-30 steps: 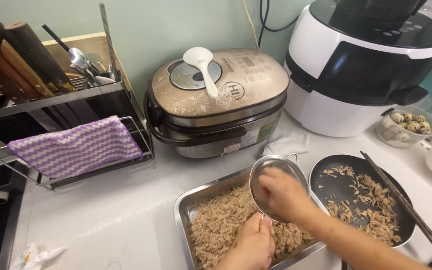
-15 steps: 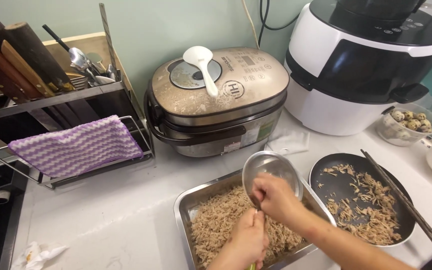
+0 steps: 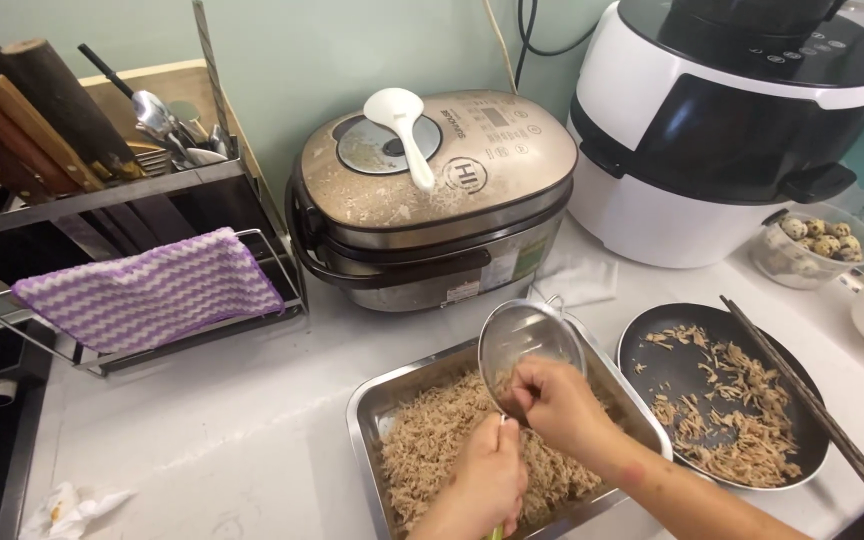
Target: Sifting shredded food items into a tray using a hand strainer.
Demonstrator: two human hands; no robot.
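While your left hand (image 3: 492, 475) grips the handle of the fine-mesh strainer (image 3: 530, 345), fingers closed round it low in the view, your right hand (image 3: 557, 405) sits at the strainer's near rim with its fingertips curled and pinched into the mesh; whether they hold any shreds between them cannot be told from here. The strainer tilts up over the steel tray (image 3: 372, 420), its bowl at about 12 o'clock from your right fingers and its handle running back toward 6 o'clock into your left fist, so the long axis lies almost straight away from you. Your right hand is the nearer one to the mesh bowl; your left only reaches the handle end.

Shredded meat (image 3: 432, 445) fills the tray beneath both hands. At 3 o'clock from the strainer lies a black pan (image 3: 672, 365) with more shreds scattered in it and dark chopsticks (image 3: 802, 400) laid across its right edge. At 12 o'clock stands a rice cooker (image 3: 432, 200) with a white spoon (image 3: 407, 125) on its lid, and at 10 o'clock a purple striped cloth (image 3: 147, 295) hangs on a rack.
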